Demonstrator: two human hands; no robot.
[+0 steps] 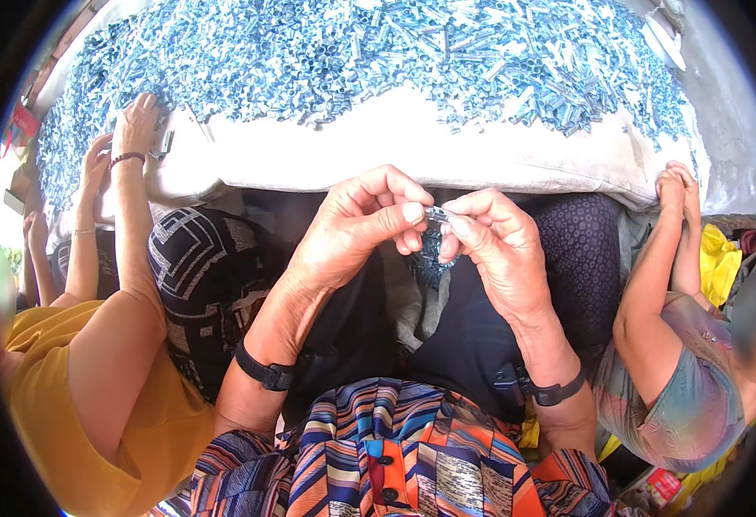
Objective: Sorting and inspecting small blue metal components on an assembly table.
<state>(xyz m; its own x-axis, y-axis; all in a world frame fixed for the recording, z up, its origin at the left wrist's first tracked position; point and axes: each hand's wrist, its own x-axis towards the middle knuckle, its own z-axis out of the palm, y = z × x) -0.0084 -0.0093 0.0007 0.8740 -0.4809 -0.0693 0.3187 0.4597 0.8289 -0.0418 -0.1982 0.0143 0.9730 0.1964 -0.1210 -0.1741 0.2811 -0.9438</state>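
Observation:
My left hand and my right hand meet in front of me, just off the near edge of the table. Between their thumbs and fingertips they pinch a small shiny metal piece, grey-silver and short. Its exact kind is too small to make out. Partly hidden behind my fingers, a cluster of small blue metal pieces shows lower down, between my knees.
A large heap of short blue-silver metal pieces covers the far part of a table spread with pale cloth. Co-workers sit close on both sides: a person in a yellow top at left, another in a patterned top at right.

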